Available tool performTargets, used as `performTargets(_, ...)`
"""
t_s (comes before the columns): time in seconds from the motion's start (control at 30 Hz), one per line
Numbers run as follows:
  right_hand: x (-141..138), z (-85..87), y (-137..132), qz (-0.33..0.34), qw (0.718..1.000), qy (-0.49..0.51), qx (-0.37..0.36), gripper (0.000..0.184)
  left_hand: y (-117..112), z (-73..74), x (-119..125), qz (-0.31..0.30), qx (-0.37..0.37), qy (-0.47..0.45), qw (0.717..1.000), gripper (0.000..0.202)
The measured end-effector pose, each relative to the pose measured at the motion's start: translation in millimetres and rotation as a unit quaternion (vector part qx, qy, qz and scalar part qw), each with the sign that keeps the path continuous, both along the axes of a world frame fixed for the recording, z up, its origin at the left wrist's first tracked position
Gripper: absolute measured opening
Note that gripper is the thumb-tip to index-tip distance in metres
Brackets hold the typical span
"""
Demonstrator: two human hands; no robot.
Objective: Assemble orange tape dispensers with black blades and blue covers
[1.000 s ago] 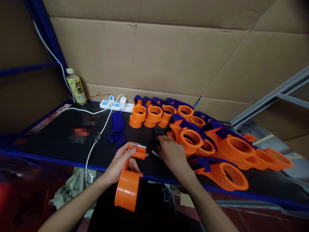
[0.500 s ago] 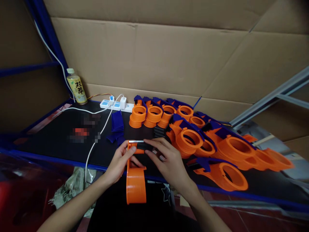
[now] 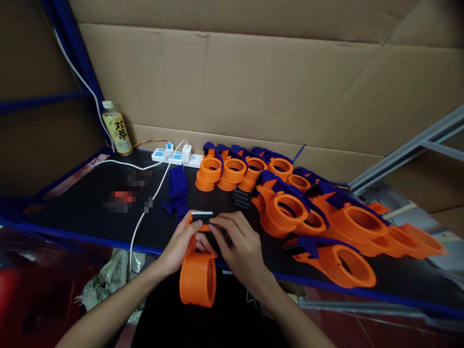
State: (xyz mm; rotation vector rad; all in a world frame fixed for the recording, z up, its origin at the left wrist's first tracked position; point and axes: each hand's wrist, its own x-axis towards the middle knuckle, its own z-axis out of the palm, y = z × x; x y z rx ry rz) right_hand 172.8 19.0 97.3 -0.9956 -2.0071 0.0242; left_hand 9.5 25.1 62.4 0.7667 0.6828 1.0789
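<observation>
My left hand (image 3: 180,243) grips an orange tape dispenser (image 3: 198,275) by its neck, over the table's front edge. A toothed metal blade (image 3: 202,213) shows at the dispenser's top. My right hand (image 3: 239,246) is closed on the same dispenser from the right, its fingers pressing a small black part (image 3: 201,220) just under the blade. A small stack of black parts (image 3: 241,197) lies on the black mat behind my hands. Loose blue plastic pieces (image 3: 177,181) lie to the left of it.
Many orange dispensers with blue parts (image 3: 308,212) crowd the mat's right half. A white power strip (image 3: 174,156) with cables and a drink bottle (image 3: 116,129) stand at the back left. Cardboard walls (image 3: 235,82) rise behind. A blue table edge (image 3: 90,239) runs along the front.
My right hand left the table with a black part and brought it to the dispenser's blade end. The left hand turned the dispenser more upright.
</observation>
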Motion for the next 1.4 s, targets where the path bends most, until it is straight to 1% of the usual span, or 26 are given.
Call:
performTargets(0.1, 3, 5.3, -2, 0.014, 0.998, -0.057, 0.019, 0.02, -1, 0.4, -1, -0.008, -0.025, -0.003, 1.0, 0.033)
performTargets(0.2, 6, 10.3, 0, 0.036, 0.991, -0.12, 0.048, 0.025, -2, 1.1, -1, -0.014, -0.032, -0.002, 0.999, 0.035)
performTargets(0.27, 7, 11.2, 1, 0.045, 0.99, -0.127, 0.048, 0.026, -2, 0.9, -1, -0.011, -0.031, 0.002, 0.999, 0.038)
performTargets(0.43, 4, 6.9, 0, 0.026, 0.998, -0.042, -0.037, 0.024, -1, 0.5, -1, 0.0, -0.002, 0.007, 1.0, 0.045)
performTargets(0.53, 2, 8.1, -3, 0.033, 0.997, -0.046, -0.054, 0.029, -1, 2.6, -1, 0.005, -0.003, -0.006, 1.0, 0.036)
performTargets(0.6, 2, 11.3, -2, 0.05, 0.997, -0.014, -0.065, 0.03, 0, 4.2, -2, 0.018, -0.009, -0.018, 1.0, 0.032)
performTargets(0.67, 2, 14.5, 5, 0.047, 0.994, 0.047, -0.087, 0.026, 1, 4.9, -4, 0.0, -0.014, -0.016, 1.0, 0.03)
performTargets(0.73, 3, 16.2, 17, 0.028, 0.986, 0.097, -0.13, 0.022, 2, 4.4, -6, -0.043, -0.003, -0.017, 0.999, 0.031)
performTargets(0.77, 4, 16.6, 25, 0.026, 0.982, 0.101, -0.157, 0.022, 2, 3.9, -7, -0.069, 0.009, -0.021, 0.997, 0.031)
performTargets(0.8, 3, 16.7, 33, 0.033, 0.979, 0.086, -0.18, 0.024, 1, 3.3, -8, -0.092, 0.021, -0.027, 0.995, 0.03)
performTargets(0.87, 2, 16.8, 49, 0.076, 0.975, 0.008, -0.207, 0.03, 0, 2.3, -8, -0.118, 0.041, -0.038, 0.991, 0.028)
performTargets(0.97, -5, 17.8, 66, 0.16, 0.958, -0.131, -0.2, 0.041, -1, 1.8, -9, -0.123, 0.051, -0.046, 0.99, 0.028)
performTargets(1.0, -8, 17.9, 69, 0.179, 0.951, -0.162, -0.194, 0.043, -1, 2.0, -9, -0.123, 0.051, -0.047, 0.99, 0.029)
performTargets(1.07, -14, 16.9, 74, 0.196, 0.942, -0.206, -0.177, 0.043, -1, 3.1, -9, -0.117, 0.047, -0.044, 0.991, 0.031)
performTargets(1.17, -20, 11.3, 80, 0.19, 0.938, -0.254, -0.14, 0.033, -1, 5.1, -9, -0.1, 0.039, -0.033, 0.994, 0.031)
performTargets(1.27, -21, 2.8, 84, 0.15, 0.942, -0.282, -0.099, 0.025, -1, 6.3, -8, -0.09, 0.04, -0.024, 0.995, 0.031)
performTargets(1.33, -21, -2.4, 86, 0.126, 0.947, -0.284, -0.087, 0.026, -1, 6.6, -7, -0.09, 0.043, -0.021, 0.995, 0.031)
performTargets(1.4, -22, -6.4, 88, 0.122, 0.949, -0.278, -0.084, 0.028, -2, 6.9, -7, -0.093, 0.045, -0.017, 0.995, 0.03)
